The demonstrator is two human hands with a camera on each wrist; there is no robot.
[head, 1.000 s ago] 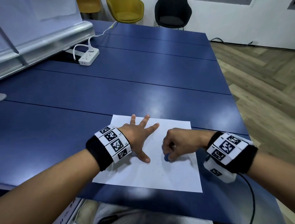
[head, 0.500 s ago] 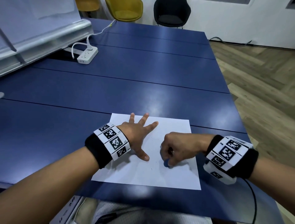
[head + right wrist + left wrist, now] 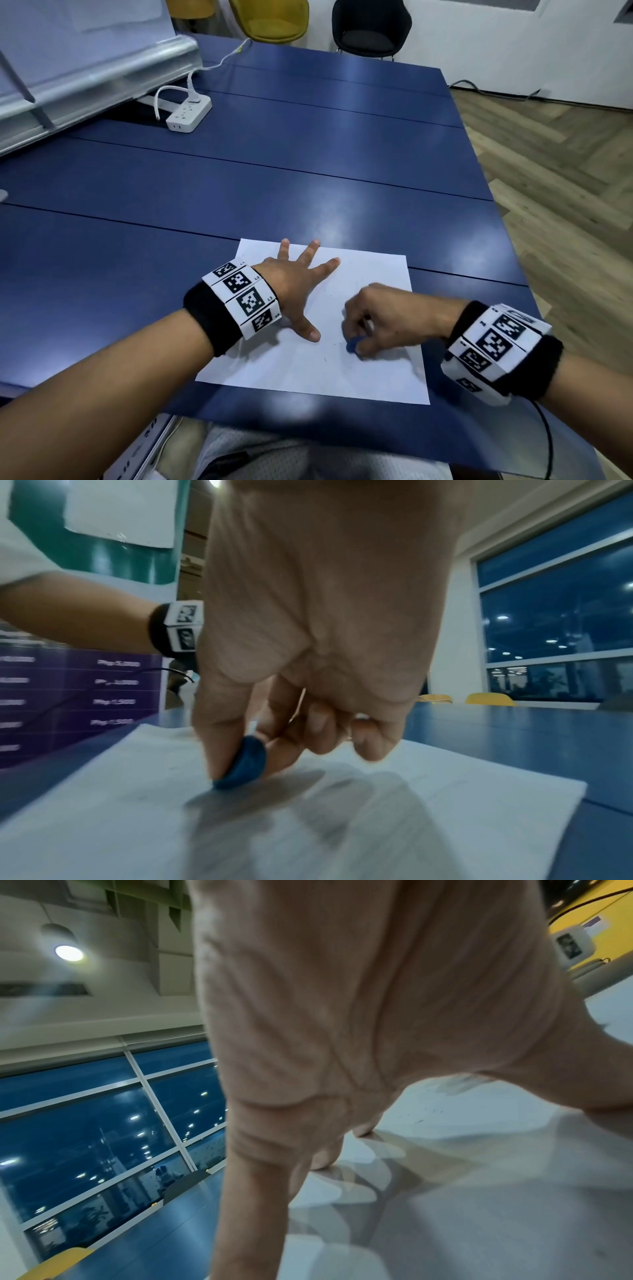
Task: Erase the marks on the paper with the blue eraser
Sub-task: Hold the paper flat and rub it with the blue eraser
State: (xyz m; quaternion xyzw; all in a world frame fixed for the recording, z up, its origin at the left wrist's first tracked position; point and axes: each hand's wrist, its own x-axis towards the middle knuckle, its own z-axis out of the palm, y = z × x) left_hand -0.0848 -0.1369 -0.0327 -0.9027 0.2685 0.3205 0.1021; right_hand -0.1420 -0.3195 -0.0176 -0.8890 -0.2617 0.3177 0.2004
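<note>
A white sheet of paper (image 3: 370, 284) lies near the front edge of the blue table. My left hand (image 3: 294, 284) lies flat on its left part with the fingers spread, holding it down. My right hand (image 3: 380, 318) pinches a small blue eraser (image 3: 352, 344) between thumb and fingers, its lower edge on the paper. In the right wrist view the blue eraser (image 3: 245, 764) touches the paper (image 3: 445, 818), which is blurred. A few faint dark marks (image 3: 325, 359) show on the sheet near the eraser. The left wrist view shows my left palm (image 3: 342, 1015) arched over the paper (image 3: 479, 1191).
The blue table (image 3: 308, 171) stretches far ahead. A white power strip (image 3: 188, 114) with its cable lies at the far left beside a whiteboard tray (image 3: 85, 78). Yellow and black chairs (image 3: 370, 27) stand beyond the table. Wood floor lies to the right.
My right hand with the eraser has shifted slightly over the paper, rubbing in small strokes. The left hand stays flat in the same spot.
</note>
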